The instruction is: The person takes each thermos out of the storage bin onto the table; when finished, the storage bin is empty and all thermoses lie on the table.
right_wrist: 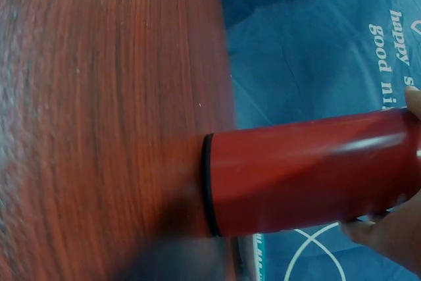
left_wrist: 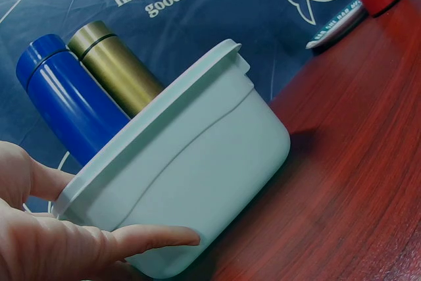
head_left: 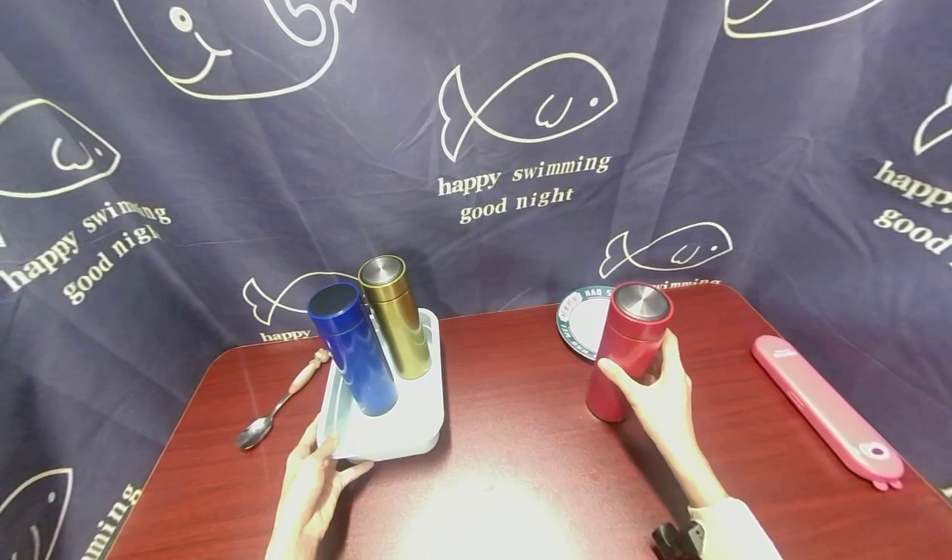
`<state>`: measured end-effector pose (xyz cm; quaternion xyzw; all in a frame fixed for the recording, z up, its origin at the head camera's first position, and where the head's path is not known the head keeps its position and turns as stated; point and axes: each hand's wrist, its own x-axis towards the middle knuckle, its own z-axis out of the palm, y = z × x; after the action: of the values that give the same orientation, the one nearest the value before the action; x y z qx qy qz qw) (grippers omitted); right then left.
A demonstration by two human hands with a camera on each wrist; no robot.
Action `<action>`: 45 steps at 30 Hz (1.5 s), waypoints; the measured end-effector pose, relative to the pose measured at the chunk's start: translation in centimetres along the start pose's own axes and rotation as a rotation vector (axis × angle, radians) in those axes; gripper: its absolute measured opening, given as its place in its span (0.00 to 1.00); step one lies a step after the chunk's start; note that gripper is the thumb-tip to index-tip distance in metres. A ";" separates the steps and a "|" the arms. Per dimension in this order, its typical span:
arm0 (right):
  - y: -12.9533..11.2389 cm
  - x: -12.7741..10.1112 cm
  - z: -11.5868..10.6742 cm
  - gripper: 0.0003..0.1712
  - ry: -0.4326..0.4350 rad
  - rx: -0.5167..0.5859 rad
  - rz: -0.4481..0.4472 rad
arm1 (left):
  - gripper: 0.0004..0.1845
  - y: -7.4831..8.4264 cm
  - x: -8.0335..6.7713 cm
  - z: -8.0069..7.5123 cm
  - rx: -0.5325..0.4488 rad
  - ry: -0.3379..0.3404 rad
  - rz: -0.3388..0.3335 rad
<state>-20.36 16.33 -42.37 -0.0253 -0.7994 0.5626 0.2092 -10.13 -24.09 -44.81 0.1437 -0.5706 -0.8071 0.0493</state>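
Note:
A pale blue-green plastic basin (head_left: 383, 440) stands at the left of the table, holding a blue thermos bottle (head_left: 357, 353) and a gold one (head_left: 402, 329), both with their caps up. My left hand (head_left: 311, 477) grips the basin's near-left corner; in the left wrist view the thumb and fingers (left_wrist: 158, 236) lie along its wall and rim. On the right, my right hand (head_left: 662, 395) holds a red thermos bottle (head_left: 625, 353) with a silver-topped lid, thumb on one side and fingers round the back. The right wrist view shows the red bottle's black base close to the tabletop.
Behind the red bottle lies a white plate (head_left: 576, 320) with a green lettered rim, partly covered. A spoon (head_left: 278, 407) with a light handle lies left of the basin. At the right edge is a long pink case (head_left: 825, 411). A dark printed curtain (head_left: 521, 254) hangs behind the table.

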 end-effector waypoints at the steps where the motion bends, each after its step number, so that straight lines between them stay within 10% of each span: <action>1: 0.0 0.0 0.0 0.46 -0.007 -0.005 0.001 | 0.32 0.0 0.0 0.0 -0.003 -0.002 0.000; 10: -2.8 1.4 -0.9 0.62 -0.020 0.114 -0.105 | 0.32 0.0 0.1 -0.2 -0.017 -0.011 0.009; 19: -9.1 3.7 0.1 0.61 0.152 0.036 -0.415 | 0.32 0.7 0.0 -0.8 -0.005 0.020 0.009; 25: -13.3 3.3 3.7 0.54 0.129 0.225 -0.654 | 0.31 1.1 0.2 -0.8 0.010 0.030 -0.008; 33: -14.2 2.0 10.5 0.55 -0.198 0.495 -0.482 | 0.31 0.9 0.1 -0.5 -0.016 0.030 0.015; 45: -10.7 1.4 17.1 0.59 -0.378 0.495 -0.267 | 0.31 0.0 0.0 0.4 -0.034 0.018 0.018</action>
<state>-25.74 -2.41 -37.03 0.2359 -0.6594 0.7020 0.1291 -10.24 -23.69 -44.72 0.1450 -0.5577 -0.8147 0.0642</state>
